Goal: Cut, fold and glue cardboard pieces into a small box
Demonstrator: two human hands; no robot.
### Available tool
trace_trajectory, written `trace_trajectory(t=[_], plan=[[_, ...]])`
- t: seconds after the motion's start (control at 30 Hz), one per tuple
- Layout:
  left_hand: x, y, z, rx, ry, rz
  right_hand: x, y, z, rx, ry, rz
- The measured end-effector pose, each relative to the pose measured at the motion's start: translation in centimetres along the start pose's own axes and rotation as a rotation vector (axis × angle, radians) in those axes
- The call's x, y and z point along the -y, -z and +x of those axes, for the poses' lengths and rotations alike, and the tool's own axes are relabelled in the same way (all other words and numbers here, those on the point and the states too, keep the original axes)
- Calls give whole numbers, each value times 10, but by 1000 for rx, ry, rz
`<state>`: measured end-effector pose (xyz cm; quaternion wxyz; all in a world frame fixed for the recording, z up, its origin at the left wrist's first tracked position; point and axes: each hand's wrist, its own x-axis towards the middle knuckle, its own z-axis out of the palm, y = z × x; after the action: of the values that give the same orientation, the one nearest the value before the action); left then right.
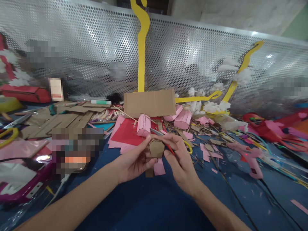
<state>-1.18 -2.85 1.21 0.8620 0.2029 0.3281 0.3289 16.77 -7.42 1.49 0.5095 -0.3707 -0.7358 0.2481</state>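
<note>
A small cardboard piece with a flat, many-sided end (156,149) is held up in front of me between both hands. My left hand (136,158) is closed on its left side, fingers curled beneath. On the right, my right hand (179,157) has its forefinger along the top edge and its thumb near the side. A slim red thing (169,149) shows between that thumb and forefinger; its kind is hidden. Just beyond lie scissors with a yellow handle (189,147). A pink paper-covered box (143,125) stands behind the cardboard piece.
Red paper (126,131) lies over pink sheets. A cardboard panel (149,102) stands upright against the perforated metal barrier (180,57). Cardboard sheets (64,125) are piled left. To the right lies a pink glue gun (250,158) with its black cord across the blue surface (134,205).
</note>
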Motion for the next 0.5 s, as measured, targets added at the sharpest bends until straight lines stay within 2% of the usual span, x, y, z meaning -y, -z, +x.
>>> trace_trajectory(t=[0.2, 0.5], plan=[[1, 4, 0, 42, -40, -31, -2, -4, -3, 29, -21, 174], [2, 5, 0, 47, -56, -17, -8, -5, -5, 9, -4, 84]])
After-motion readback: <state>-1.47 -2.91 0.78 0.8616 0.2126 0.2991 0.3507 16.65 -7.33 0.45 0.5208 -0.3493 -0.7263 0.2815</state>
